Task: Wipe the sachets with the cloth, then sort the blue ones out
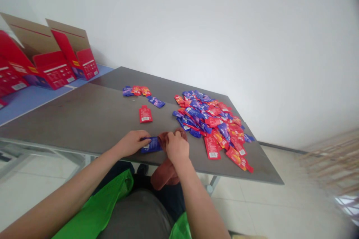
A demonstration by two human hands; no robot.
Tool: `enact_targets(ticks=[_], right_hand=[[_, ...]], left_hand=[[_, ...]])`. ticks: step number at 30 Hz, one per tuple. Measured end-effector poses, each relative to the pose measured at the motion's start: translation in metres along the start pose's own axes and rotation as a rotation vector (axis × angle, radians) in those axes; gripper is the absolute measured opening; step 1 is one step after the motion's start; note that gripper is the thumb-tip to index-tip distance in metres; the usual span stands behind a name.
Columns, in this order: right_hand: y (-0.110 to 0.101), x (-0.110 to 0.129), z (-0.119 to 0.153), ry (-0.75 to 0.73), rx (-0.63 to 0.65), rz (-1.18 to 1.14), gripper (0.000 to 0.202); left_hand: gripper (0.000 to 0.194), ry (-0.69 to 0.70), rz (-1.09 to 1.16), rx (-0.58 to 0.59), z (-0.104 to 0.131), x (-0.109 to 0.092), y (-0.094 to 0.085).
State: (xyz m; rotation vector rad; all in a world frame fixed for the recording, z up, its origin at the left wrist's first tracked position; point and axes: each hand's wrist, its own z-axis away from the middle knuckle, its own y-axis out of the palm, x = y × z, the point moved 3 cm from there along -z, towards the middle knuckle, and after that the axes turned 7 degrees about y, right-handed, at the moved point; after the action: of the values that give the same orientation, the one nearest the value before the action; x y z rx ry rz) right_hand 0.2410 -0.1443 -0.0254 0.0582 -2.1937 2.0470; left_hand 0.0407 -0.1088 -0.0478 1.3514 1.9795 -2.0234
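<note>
A blue sachet (pixel 151 145) lies at the table's near edge. My left hand (pixel 135 142) is closed over its left end, with thumb and fingers on it. My right hand (pixel 178 146) grips a reddish-brown cloth (pixel 162 174) that touches the sachet's right end. Part of the cloth hangs down past the table edge. Beyond my hands a single red sachet (pixel 145 114) lies with its barcode side up. Farther back are a blue sachet (pixel 156 101) and a small row of red and blue sachets (pixel 137 90).
A large heap of red and blue sachets (pixel 207 115) covers the right part of the dark table (pixel 112 112). Several open red cartons (pixel 54 69) stand on a blue surface (pixel 42 97) at the left. A white wall (pixel 179 37) rises behind the table.
</note>
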Motion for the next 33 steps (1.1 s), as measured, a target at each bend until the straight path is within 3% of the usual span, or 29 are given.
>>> enact_targets(ticks=[3,7,9,13,16,19,23,26,30,33], right_hand=[[-0.014,-0.009,-0.003,0.025,-0.020,-0.003,0.014],[-0.014,0.032,0.022,-0.246,-0.055,-0.085,0.017],[-0.005,0.040,0.025,-0.240,-0.022,-0.081,0.022],[-0.001,0.002,0.001,0.020,0.031,-0.003,0.024],[-0.016,-0.015,-0.008,0.055,0.039,0.011,0.019],[-0.027,0.011,0.008,-0.052,-0.053,-0.062,0.016],[-0.010,0.050,0.027,-0.215,-0.062,-0.133,0.019],[0.004,0.028,0.012,-0.084,0.006,-0.084,0.018],[-0.007,-0.017,-0.013,0.053,0.033,-0.023,0.016],[-0.018,-0.007,-0.002,-0.015,-0.023,-0.057,0.012]], left_hand=[[0.028,-0.008,0.029,-0.002,0.001,0.000,-0.001],[0.022,-0.007,0.094,-0.015,0.002,0.002,0.000],[0.022,-0.014,0.079,-0.019,0.002,0.002,0.000],[0.029,-0.005,0.022,-0.004,0.001,0.001,0.000],[0.028,-0.012,0.042,-0.013,0.001,0.001,-0.001],[0.027,0.000,0.084,-0.018,0.002,0.000,-0.001],[0.023,-0.011,0.067,-0.028,0.002,0.000,-0.001],[0.025,-0.005,0.023,-0.022,0.002,-0.001,0.000],[0.026,-0.014,0.031,-0.020,0.002,-0.001,0.000],[0.024,-0.011,0.062,-0.035,0.004,0.000,0.001]])
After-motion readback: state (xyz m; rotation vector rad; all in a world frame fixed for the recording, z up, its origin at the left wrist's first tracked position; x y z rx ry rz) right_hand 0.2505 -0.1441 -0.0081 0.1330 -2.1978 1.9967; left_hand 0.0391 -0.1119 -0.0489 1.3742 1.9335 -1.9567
